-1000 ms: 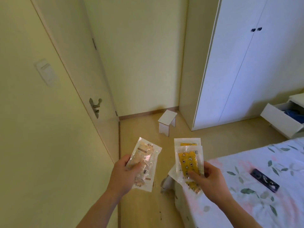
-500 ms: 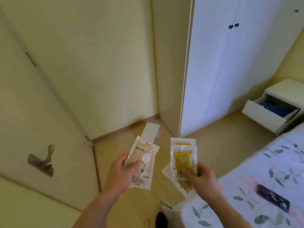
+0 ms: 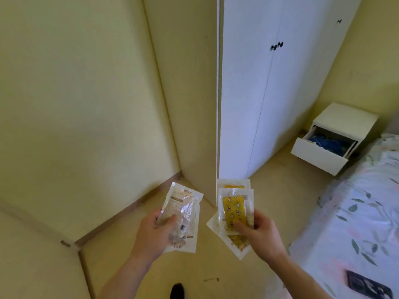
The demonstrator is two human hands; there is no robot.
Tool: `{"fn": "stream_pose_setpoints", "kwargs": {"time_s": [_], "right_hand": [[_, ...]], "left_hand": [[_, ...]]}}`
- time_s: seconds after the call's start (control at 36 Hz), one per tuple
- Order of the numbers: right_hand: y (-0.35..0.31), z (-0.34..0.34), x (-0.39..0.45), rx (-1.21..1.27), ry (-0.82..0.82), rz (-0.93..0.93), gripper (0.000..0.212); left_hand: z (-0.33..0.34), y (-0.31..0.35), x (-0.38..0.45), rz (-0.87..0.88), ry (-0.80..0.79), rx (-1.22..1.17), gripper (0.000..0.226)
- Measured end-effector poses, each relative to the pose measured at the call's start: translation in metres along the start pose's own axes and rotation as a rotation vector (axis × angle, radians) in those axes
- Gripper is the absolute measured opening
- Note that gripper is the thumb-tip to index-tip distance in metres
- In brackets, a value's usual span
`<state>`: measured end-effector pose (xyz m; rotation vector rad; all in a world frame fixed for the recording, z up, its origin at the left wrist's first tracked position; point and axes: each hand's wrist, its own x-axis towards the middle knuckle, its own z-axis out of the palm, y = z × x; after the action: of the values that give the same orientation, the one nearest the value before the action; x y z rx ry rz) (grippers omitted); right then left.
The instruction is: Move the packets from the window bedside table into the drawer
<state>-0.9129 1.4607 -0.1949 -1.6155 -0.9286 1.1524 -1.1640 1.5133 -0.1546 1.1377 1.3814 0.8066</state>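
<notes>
The left hand has its thumb and fingers curled round some clear plastic packets with pale stuff inside. It holds them up in the air, over the floor. The right hand pinches a fan of clear plastic packets with yellow patterned pieces inside, thumb on the front and the other fingers behind. These packets overlap each other, and one sticks out low under the hand. The two bunches are near each other but do not touch.

Past the hands stands a tall white wardrobe with small black knobs. Its doors are closed. To the right of it sits a small white bedside bench by the yellow wall. Its white drawer is pulled out, and something blue lies inside. It is well apart from the packets. On the right is a bed with a white leafy cover. A dark flat thing lies on it, too blurry to tell what it is.
</notes>
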Motion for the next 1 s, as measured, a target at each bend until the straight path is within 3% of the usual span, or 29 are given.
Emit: {"fn": "stream_pose_setpoints", "kwargs": {"time_s": [0.28,0.5,0.64,1.0], "right_hand": [[-0.017,0.002,0.104,0.098,0.329,0.044,0.018],[-0.016,-0.038,0.153,0.137,0.579,0.117,0.017],[-0.016,-0.084,0.191,0.162,0.707,0.125,0.020],[-0.038,-0.270,0.329,0.159,0.772,0.145,0.017]], "left_hand": [[0.028,0.041,0.183,0.059,-0.244,0.191,0.008],[0.107,0.088,0.288,0.072,-0.501,0.227,0.011],[0.177,0.118,0.337,0.144,-0.619,0.277,0.008],[0.390,0.188,0.447,0.158,-0.707,0.296,0.010]]}}
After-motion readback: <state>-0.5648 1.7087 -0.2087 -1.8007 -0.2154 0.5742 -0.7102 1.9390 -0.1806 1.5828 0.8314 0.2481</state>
